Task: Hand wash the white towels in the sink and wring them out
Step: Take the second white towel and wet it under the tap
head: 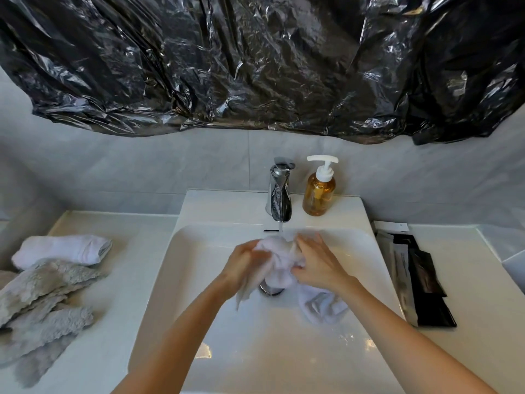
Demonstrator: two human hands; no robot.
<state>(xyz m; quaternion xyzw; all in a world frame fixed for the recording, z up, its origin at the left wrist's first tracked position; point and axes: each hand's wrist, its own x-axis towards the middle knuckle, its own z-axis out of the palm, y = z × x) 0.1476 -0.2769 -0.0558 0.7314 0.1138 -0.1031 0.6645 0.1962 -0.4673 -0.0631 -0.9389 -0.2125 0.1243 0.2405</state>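
A wet white towel (277, 261) is bunched between both hands over the drain of the white sink (176, 280). My left hand (244, 265) grips its left side and my right hand (315, 261) grips its right side. A thin stream of water runs from the chrome tap (279, 194) onto the towel. Part of the cloth (321, 307) trails on the basin floor below my right wrist. Another white towel (64, 248) lies rolled on the counter at the left.
An amber soap pump bottle (318, 191) stands right of the tap. Grey fluffy cloths (42, 302) lie on the left counter. Black and silver sachets (414, 280) lie in a row on the right counter. Black plastic sheeting (255, 61) hangs on the wall above.
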